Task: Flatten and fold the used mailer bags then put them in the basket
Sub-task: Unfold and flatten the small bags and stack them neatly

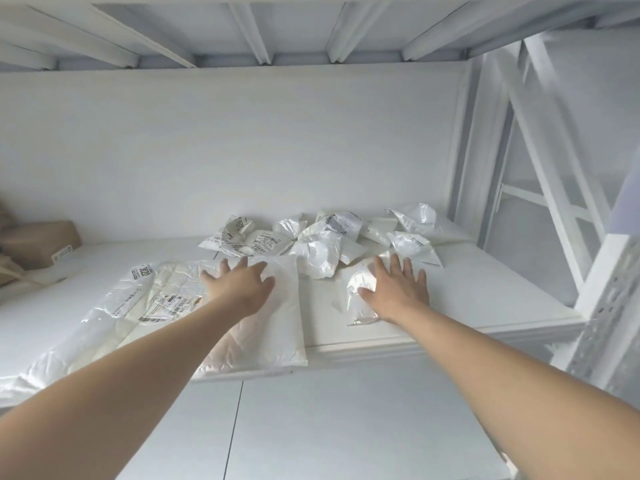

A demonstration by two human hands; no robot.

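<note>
Left hand [239,287]: we find fingers spread flat on the large mailer bag [277,336].
Right hand [396,289]: fingers spread wide, pressing the small mailer bag [356,311].
Behind: crumpled mailer bags [318,251], piled.

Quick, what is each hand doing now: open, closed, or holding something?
Left hand: open, fingers spread, pressing on the large flat bag.
Right hand: open, fingers spread, pressing on the small crumpled bag.

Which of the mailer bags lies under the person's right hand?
The small glossy bag, pressed flat by the right hand. It lies in front of the crumpled pile and to the right of the large flat bag under the left hand.
</note>
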